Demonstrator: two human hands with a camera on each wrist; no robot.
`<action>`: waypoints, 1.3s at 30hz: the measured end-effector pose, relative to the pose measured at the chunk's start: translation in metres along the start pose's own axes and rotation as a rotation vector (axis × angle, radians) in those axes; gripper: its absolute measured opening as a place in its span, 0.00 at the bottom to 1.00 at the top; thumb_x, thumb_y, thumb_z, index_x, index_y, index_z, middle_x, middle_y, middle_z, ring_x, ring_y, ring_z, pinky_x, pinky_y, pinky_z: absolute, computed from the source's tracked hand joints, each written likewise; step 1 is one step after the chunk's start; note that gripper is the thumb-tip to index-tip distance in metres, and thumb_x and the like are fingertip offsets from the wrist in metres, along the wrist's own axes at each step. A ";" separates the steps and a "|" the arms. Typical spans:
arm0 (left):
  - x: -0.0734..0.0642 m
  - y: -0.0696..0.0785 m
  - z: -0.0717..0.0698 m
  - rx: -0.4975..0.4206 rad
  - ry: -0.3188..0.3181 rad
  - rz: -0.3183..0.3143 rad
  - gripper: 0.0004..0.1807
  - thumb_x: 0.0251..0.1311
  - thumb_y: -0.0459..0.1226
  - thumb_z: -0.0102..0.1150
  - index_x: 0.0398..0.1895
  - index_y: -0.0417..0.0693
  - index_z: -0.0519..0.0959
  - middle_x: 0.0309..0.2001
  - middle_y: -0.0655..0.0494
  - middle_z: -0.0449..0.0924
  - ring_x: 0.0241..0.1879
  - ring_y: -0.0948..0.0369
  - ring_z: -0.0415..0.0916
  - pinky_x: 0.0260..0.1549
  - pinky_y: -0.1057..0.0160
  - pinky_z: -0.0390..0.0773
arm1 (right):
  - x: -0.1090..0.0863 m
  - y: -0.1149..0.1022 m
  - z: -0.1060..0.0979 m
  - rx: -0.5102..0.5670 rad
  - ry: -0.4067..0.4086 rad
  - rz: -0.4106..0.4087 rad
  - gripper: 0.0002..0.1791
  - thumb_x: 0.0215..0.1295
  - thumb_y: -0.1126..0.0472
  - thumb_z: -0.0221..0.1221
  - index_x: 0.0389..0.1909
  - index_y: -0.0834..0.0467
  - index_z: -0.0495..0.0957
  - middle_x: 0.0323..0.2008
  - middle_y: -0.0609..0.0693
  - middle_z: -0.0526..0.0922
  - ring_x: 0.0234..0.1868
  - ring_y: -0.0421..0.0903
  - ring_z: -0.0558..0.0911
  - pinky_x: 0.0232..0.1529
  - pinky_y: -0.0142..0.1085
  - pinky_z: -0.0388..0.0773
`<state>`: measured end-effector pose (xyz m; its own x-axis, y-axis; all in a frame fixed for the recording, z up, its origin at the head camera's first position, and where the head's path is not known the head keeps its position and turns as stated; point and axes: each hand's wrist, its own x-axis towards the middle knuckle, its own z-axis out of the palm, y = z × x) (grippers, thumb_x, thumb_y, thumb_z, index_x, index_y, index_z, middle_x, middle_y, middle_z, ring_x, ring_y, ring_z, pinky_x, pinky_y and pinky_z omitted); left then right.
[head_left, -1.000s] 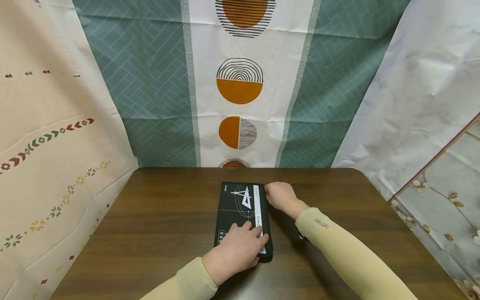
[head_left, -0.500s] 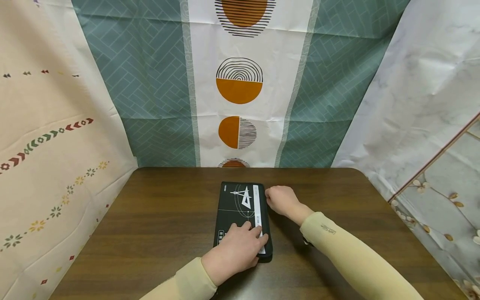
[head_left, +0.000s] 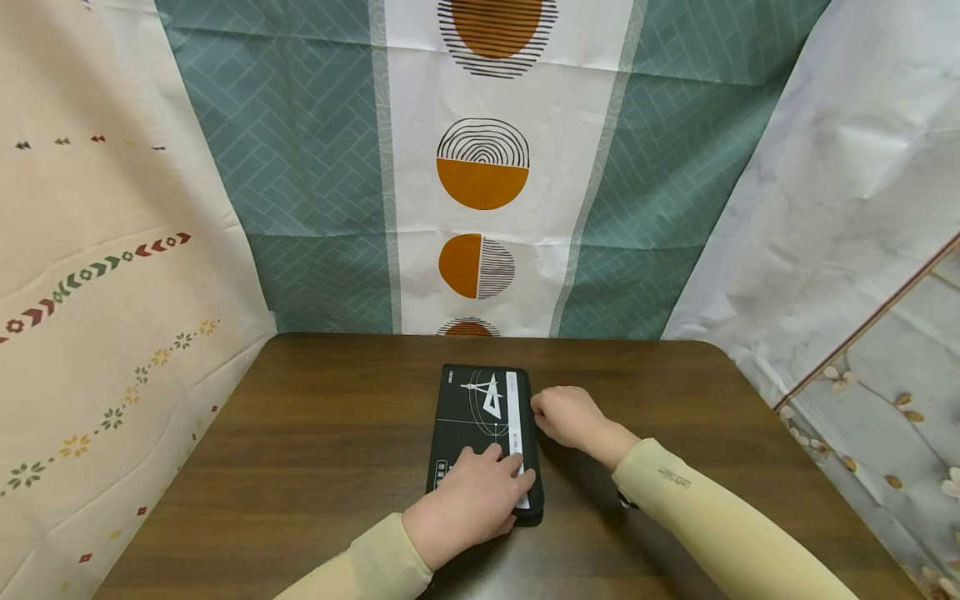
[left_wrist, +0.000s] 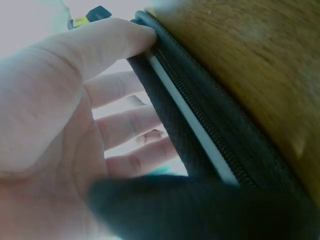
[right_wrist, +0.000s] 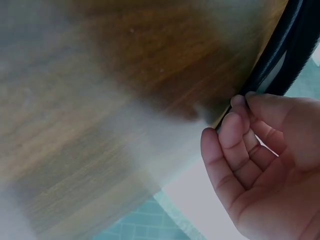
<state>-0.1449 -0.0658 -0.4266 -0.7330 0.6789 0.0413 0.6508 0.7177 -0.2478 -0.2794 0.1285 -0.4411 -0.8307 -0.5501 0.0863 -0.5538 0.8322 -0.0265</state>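
A black zippered case (head_left: 465, 429) lies flat on the table, its cover printed with a white compass and set square. My left hand (head_left: 474, 500) holds its near end, fingers spread across the cover and thumb (left_wrist: 125, 40) against the side edge. At the case's right edge, my right hand (head_left: 573, 421) pinches something small at the zipper between thumb and index finger, probably the pull; the fingers hide it. Black zipper teeth (left_wrist: 200, 117) run along the side. A pale strip shows between the two edges, so the zipper is parted on the near side of my right hand.
The brown wooden table (head_left: 330, 433) carries the case near its middle. Patterned cloths hang around it: a teal and white curtain (head_left: 322, 167) behind, a cream cloth (head_left: 112, 333) at left and a marbled white one (head_left: 840, 208) at right.
My right hand has slid a short way toward me along the case's right edge. The left hand and the case have stayed nearly in place.
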 end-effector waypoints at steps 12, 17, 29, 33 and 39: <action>0.000 0.000 0.001 0.013 -0.007 0.005 0.33 0.61 0.60 0.79 0.69 0.67 0.84 0.59 0.61 0.85 0.51 0.56 0.79 0.41 0.48 0.86 | -0.018 0.000 0.000 0.031 0.024 -0.118 0.12 0.69 0.66 0.73 0.26 0.53 0.83 0.22 0.44 0.79 0.24 0.43 0.72 0.31 0.42 0.76; 0.000 0.000 0.001 0.014 -0.011 0.000 0.34 0.62 0.60 0.78 0.70 0.67 0.84 0.60 0.61 0.85 0.51 0.56 0.79 0.42 0.48 0.86 | -0.026 -0.001 -0.002 0.048 0.041 -0.168 0.14 0.68 0.67 0.73 0.25 0.52 0.83 0.22 0.43 0.78 0.24 0.41 0.71 0.30 0.40 0.75; 0.001 0.001 0.003 0.002 -0.005 -0.004 0.34 0.61 0.60 0.79 0.70 0.67 0.84 0.60 0.62 0.85 0.53 0.57 0.79 0.43 0.48 0.86 | -0.048 -0.005 -0.006 0.092 0.010 -0.247 0.10 0.68 0.64 0.75 0.29 0.50 0.86 0.26 0.41 0.80 0.26 0.38 0.72 0.31 0.38 0.75; 0.001 0.001 0.003 -0.010 -0.011 -0.005 0.34 0.61 0.59 0.79 0.70 0.66 0.84 0.60 0.62 0.85 0.52 0.56 0.79 0.44 0.48 0.86 | -0.054 -0.007 -0.009 0.110 -0.037 -0.257 0.07 0.69 0.62 0.76 0.33 0.51 0.88 0.26 0.40 0.79 0.26 0.37 0.72 0.32 0.36 0.75; 0.001 0.001 0.003 -0.018 -0.013 -0.008 0.34 0.61 0.59 0.79 0.70 0.66 0.84 0.61 0.62 0.85 0.52 0.57 0.79 0.43 0.49 0.86 | -0.060 -0.009 -0.010 0.105 -0.030 -0.310 0.09 0.69 0.63 0.75 0.31 0.50 0.86 0.25 0.38 0.77 0.25 0.36 0.71 0.31 0.34 0.74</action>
<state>-0.1453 -0.0645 -0.4295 -0.7407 0.6712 0.0303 0.6484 0.7259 -0.2297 -0.2239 0.1544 -0.4360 -0.6220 -0.7792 0.0772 -0.7822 0.6138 -0.1067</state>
